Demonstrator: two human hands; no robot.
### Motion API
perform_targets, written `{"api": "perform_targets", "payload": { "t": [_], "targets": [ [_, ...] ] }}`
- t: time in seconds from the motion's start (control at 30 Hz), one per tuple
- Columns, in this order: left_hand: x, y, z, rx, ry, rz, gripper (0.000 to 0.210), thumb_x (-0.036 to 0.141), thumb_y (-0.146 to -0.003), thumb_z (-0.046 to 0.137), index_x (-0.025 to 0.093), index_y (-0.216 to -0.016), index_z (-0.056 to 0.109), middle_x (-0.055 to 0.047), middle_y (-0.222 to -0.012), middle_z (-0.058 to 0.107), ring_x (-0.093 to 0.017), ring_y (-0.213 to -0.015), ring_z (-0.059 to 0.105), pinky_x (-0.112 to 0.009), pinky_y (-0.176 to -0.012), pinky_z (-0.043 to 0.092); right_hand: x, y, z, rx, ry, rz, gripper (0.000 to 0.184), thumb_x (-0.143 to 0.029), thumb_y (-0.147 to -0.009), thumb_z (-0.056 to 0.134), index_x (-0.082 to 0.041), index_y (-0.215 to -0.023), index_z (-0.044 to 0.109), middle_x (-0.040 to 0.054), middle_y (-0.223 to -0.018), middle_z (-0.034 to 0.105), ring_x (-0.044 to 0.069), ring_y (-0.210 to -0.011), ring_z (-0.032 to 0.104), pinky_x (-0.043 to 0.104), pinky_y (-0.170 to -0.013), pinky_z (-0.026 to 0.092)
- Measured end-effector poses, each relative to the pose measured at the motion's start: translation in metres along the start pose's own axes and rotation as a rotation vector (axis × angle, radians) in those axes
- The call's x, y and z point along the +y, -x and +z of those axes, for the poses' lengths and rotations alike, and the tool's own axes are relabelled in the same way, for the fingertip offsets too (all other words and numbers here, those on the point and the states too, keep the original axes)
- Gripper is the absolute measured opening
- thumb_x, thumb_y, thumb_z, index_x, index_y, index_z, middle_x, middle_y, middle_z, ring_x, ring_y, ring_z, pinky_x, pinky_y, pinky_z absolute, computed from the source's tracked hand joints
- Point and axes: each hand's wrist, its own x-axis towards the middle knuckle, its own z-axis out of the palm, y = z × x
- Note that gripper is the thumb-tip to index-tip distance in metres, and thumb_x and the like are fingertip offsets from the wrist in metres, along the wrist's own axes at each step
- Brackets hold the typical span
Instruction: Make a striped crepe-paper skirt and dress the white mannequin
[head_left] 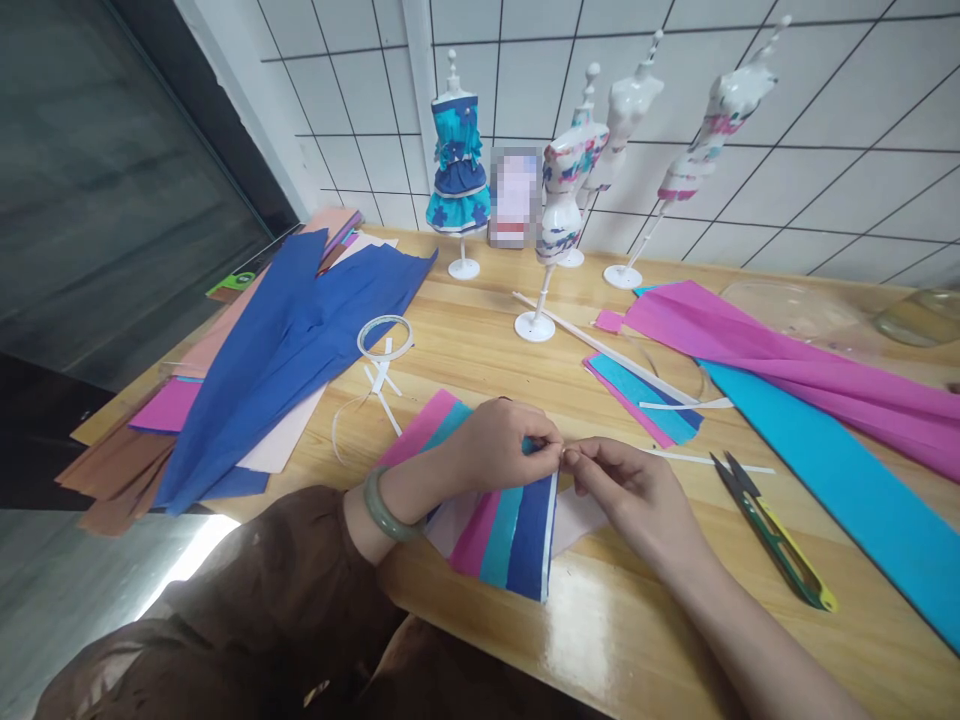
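Note:
A striped piece of crepe paper (499,540) in pink, teal and dark blue lies at the table's front, a narrow white strip (550,540) along its right edge. Over it is my left hand (495,445), a bracelet (390,507) on its wrist, with thumb and forefinger pinched together. My right hand (637,495) comes in from the right, its fingertips pinched and meeting the left ones just above the paper's right edge. A tiny pale bit shows between the fingertips, too small to name. My left hand hides the paper's middle.
Spring scissors (780,535) lie right of my hands, near pink crepe paper (750,340) and blue crepe paper (832,480). Several dress-form stands (534,326) line the back. Left are a tape roll (385,338) and dark blue paper (300,330). A small striped piece (637,395) lies beyond my right hand.

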Motion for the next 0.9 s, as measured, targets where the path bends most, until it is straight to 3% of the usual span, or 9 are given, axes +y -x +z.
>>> {"api": "perform_targets", "payload": {
  "t": [0.63, 0.9],
  "targets": [
    [-0.0011, -0.0005, -0.0028, -0.059, 0.114, -0.085, 0.018, 0.018, -0.078, 0.051, 0.014, -0.073, 0.067, -0.001, -0.073, 0.068, -0.01, -0.07, 0.059, -0.02, -0.066, 0.043, -0.0052, 0.001, 0.0002, 0.01, -0.056, 0.042, 0.028, -0.043, -0.074, 0.058, -0.017, -0.068, 0.062, -0.0001, -0.055, 0.055, 0.013, -0.052, 0.049, 0.024, -0.049, 0.038],
    [-0.0028, -0.0008, -0.0021, -0.044, 0.096, -0.044, 0.016, 0.017, -0.076, 0.052, 0.014, -0.07, 0.067, -0.001, -0.071, 0.068, -0.01, -0.069, 0.06, -0.02, -0.065, 0.043, -0.003, 0.0019, 0.0017, -0.004, -0.051, 0.034, 0.027, -0.043, -0.075, 0.059, -0.017, -0.066, 0.062, -0.0004, -0.055, 0.055, 0.013, -0.054, 0.049, 0.024, -0.05, 0.039]
  ]
}}
